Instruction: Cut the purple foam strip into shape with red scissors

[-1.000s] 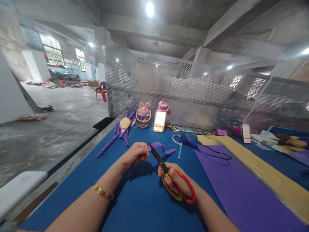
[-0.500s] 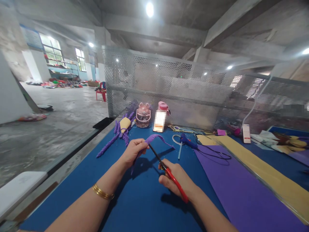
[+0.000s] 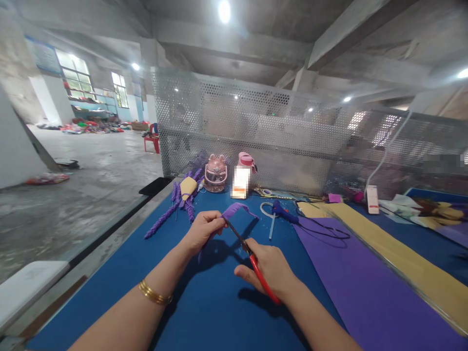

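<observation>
Between the thumb and fingers of my left hand (image 3: 205, 229) is a narrow purple strip (image 3: 237, 209), its far end curling out to the right and its other end hanging below the hand. My right hand (image 3: 268, 265) is wrapped round red-handled scissors (image 3: 260, 278), thumb stretched to the left. The dark blades reach up to the strip right beside my left fingertips. Both hands are raised above the blue table (image 3: 208, 312). Past them lies a blue glue gun (image 3: 284, 212) with a clear glue stick (image 3: 272, 228).
A large purple sheet (image 3: 351, 273) and a yellow sheet (image 3: 387, 248) cover the right side. Purple braided stems (image 3: 161, 225) lie at the back left, near a pink bottle (image 3: 216, 175) and a propped phone (image 3: 240, 183). A perforated metal screen (image 3: 278, 131) borders the back.
The scissors and my right hand have shifted slightly, the thumb sitting further left. The strip's free end has drawn in a little to the left. My left hand keeps its grip.
</observation>
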`<state>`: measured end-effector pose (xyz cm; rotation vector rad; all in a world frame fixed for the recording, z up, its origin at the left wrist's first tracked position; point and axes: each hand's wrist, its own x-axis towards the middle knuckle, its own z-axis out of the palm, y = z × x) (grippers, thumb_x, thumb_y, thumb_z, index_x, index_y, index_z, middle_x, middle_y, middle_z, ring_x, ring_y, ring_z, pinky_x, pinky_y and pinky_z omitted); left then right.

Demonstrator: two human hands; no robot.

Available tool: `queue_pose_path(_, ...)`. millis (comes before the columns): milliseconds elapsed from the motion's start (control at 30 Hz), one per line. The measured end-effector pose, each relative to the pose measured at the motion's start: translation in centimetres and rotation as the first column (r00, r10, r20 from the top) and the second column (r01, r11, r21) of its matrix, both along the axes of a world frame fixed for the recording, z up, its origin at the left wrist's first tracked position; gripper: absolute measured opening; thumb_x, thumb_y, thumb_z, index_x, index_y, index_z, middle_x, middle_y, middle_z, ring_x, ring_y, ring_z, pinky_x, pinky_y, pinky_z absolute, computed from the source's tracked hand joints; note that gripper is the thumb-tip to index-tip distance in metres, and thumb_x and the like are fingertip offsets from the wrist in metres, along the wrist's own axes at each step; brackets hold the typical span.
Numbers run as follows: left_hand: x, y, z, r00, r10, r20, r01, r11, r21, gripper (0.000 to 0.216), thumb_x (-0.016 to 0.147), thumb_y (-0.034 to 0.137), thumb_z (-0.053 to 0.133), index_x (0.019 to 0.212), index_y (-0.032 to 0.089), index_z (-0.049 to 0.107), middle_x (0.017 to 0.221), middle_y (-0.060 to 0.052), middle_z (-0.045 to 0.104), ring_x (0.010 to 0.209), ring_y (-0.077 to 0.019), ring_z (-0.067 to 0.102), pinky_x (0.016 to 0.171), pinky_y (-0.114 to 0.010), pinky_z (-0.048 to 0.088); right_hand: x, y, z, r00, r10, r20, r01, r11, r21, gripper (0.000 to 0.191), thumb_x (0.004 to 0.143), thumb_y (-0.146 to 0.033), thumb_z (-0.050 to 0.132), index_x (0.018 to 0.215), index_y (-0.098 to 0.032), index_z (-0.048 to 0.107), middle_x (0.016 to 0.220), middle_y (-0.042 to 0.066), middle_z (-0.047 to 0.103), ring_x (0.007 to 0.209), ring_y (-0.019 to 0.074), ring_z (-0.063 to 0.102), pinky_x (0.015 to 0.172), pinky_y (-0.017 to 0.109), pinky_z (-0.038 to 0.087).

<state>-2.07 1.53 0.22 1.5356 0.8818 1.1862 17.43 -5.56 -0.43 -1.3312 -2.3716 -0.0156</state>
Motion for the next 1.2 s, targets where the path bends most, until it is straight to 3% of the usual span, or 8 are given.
queue_pose_path(633,-0.37,0.3,-0.52,0.998,-0.059,0.036,0.059,0.998,0.002,0.023,0.071,0.033,0.06,0.058,0.014,0.057,0.047,0.004,0.05,0.041,-0.0056,0.032,0.042,-0.02,0.018,-0.13,-0.28,0.36,0.999,0.002,0.037,-0.003,1.0,0.021,0.055,0.082,-0.069,0.039,0.095,-0.017,0.052,0.061,0.001,0.06,0.053,0.0195,0.058,0.048,0.024,0.022)
queue_pose_path(1200,-0.42,0.25,-0.39,0.998,-0.059,-0.012,0.059,0.998,-0.005,0.022,0.071,0.032,0.058,0.059,0.014,0.057,0.048,0.004,0.05,0.042,-0.0054,0.032,0.042,-0.019,0.019,-0.21,0.14,-0.36,0.997,-0.044,0.058,0.036,0.99,0.138,0.068,0.088,-0.068,0.008,0.085,-0.017,0.054,0.058,0.003,0.063,0.05,0.0185,0.061,0.046,0.025,0.019)
